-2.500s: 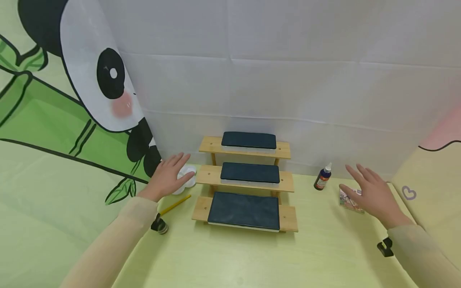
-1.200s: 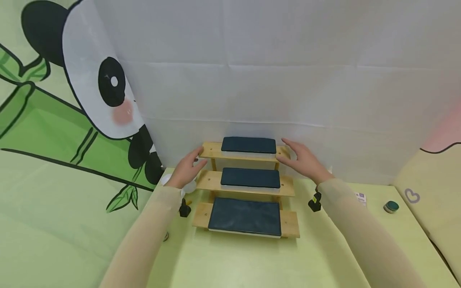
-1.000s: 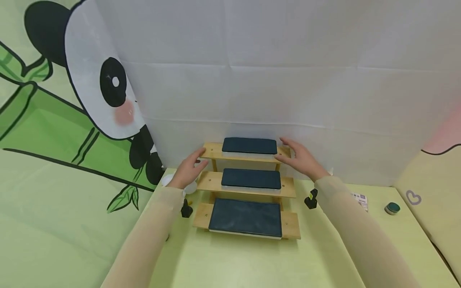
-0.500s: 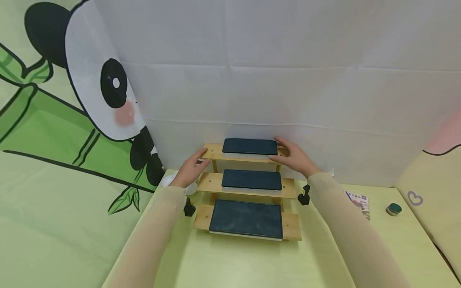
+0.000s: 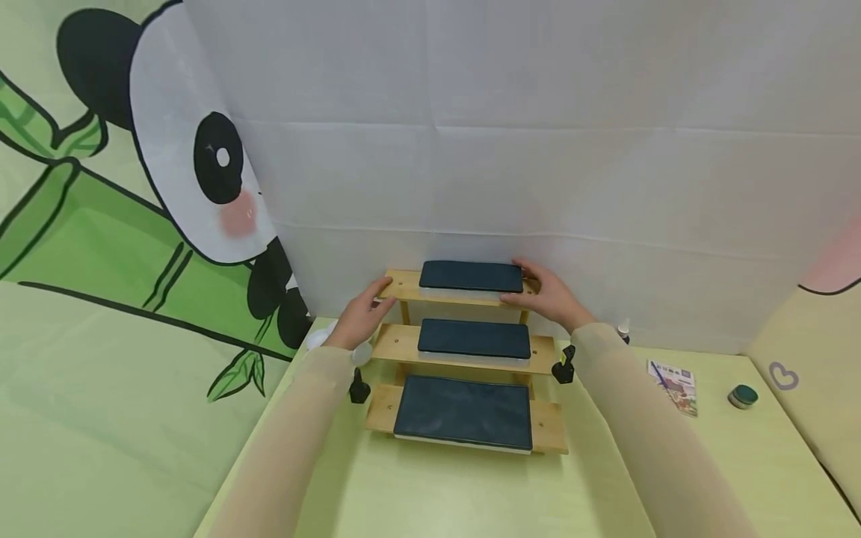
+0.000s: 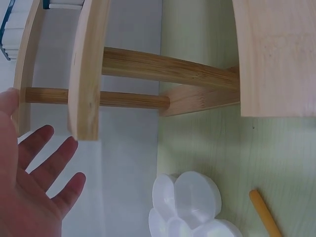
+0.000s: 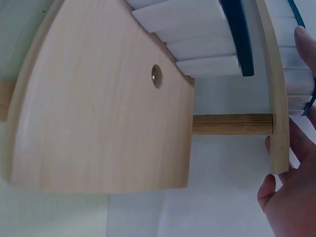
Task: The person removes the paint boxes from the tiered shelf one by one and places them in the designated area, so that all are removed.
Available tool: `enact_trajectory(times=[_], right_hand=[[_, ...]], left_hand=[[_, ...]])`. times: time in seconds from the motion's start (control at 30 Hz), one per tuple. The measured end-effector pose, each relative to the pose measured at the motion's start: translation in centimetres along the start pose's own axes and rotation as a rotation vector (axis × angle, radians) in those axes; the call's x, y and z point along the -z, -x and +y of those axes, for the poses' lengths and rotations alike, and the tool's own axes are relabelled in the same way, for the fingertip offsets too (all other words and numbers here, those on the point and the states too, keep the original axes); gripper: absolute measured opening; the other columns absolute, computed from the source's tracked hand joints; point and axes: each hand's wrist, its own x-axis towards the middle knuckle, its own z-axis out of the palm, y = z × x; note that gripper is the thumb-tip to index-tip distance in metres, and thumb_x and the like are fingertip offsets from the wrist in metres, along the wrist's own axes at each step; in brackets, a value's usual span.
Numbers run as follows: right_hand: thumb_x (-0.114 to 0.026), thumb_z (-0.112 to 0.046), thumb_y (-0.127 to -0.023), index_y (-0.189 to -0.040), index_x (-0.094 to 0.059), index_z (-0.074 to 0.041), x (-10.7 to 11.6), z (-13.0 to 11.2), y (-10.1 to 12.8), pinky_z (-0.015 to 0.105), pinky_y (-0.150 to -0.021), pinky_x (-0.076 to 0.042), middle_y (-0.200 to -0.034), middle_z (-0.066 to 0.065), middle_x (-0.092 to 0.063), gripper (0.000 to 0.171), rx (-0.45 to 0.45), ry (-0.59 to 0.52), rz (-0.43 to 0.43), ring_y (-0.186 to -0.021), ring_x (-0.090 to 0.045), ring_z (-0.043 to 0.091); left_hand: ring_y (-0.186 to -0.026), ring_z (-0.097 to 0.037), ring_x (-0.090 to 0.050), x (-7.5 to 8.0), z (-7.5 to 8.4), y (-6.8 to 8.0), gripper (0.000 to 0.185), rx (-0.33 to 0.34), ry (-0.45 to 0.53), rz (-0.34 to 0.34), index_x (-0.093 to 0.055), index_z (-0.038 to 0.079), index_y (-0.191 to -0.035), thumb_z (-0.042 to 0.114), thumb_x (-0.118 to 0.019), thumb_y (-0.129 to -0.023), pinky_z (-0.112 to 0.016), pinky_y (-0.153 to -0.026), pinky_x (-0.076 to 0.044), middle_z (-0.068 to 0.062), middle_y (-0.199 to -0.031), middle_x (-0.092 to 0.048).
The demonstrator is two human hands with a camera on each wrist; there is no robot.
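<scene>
- Hands: my left hand (image 5: 359,314) rests relaxed, fingers straight, at the top shelf's (image 5: 406,285) left end; my right hand (image 5: 546,293) touches the dark pad (image 5: 471,276) there, grasping nothing.
- Risk: an uneven push could tip the wooden rack (image 5: 464,359) or slide pads off, knocking the white dish (image 6: 190,205) beside my left hand.

Head view overlooks the wooden rack (image 5: 464,329); both wrist views closely underlook it.

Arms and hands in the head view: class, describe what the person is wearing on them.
Both arms wear long, thin, pale beige sleeves down to the wrists. A small black device is strapped under each wrist. The left hand and right hand are bare.
</scene>
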Motion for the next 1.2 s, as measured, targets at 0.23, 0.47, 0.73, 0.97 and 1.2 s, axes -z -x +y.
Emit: enact_trajectory(times=[0.23,0.47,0.73,0.97,1.2], right_hand=[[-0.082,-0.044,-0.092,-0.166,-0.030,-0.021,-0.2,0.6,-0.6,0.059,-0.119,-0.029,-0.170,0.008,-0.027,0.093,0.015,-0.001,0.016,-0.152,-0.030,0.039],[-0.082,-0.045,-0.091,-0.164,-0.034,-0.021,-0.1,0.4,-0.9,0.059,-0.118,-0.030,-0.168,0.008,-0.030,0.091,0.010,0.019,0.028,-0.151,-0.033,0.038],[-0.085,-0.043,-0.089,-0.162,-0.038,-0.018,0.5,0.4,-1.4,0.059,-0.116,-0.033,-0.164,0.012,-0.037,0.090,-0.011,-0.001,0.008,-0.149,-0.036,0.037],[-0.089,-0.041,-0.085,-0.158,-0.044,-0.019,0.9,0.4,-1.9,0.053,-0.112,-0.040,-0.151,0.008,-0.050,0.088,-0.016,-0.036,0.009,-0.138,-0.048,0.030],[-0.090,-0.044,-0.083,-0.156,-0.046,-0.018,1.2,0.9,-2.1,0.054,-0.116,-0.035,-0.158,0.009,-0.044,0.089,-0.005,-0.020,0.026,-0.144,-0.042,0.033]], left_hand=[[-0.137,-0.040,-0.050,-0.2,0.1,-0.4,0.061,0.007,0.023,-0.011,-0.032,0.018,-0.166,0.044,-0.045,-0.113,-0.055,-0.114,-0.038,-0.010,-0.169,-0.031],[-0.135,-0.040,-0.051,-0.5,0.3,-1.1,0.061,0.029,0.027,-0.011,-0.032,0.020,-0.166,0.047,-0.045,-0.112,-0.056,-0.113,-0.039,-0.008,-0.168,-0.032],[-0.136,-0.039,-0.050,-0.6,0.2,-1.6,0.064,0.051,0.062,-0.001,-0.031,0.020,-0.166,0.047,-0.048,-0.111,-0.054,-0.113,-0.040,-0.010,-0.169,-0.030],[-0.142,-0.038,-0.045,-0.7,0.4,-1.6,0.064,0.055,0.122,-0.003,-0.030,0.020,-0.167,0.045,-0.050,-0.111,-0.055,-0.114,-0.037,-0.009,-0.170,-0.026],[-0.140,-0.038,-0.048,-0.8,0.1,-1.7,0.065,0.078,0.201,-0.020,-0.026,0.025,-0.167,0.047,-0.049,-0.111,-0.056,-0.115,-0.036,-0.008,-0.170,-0.027]])
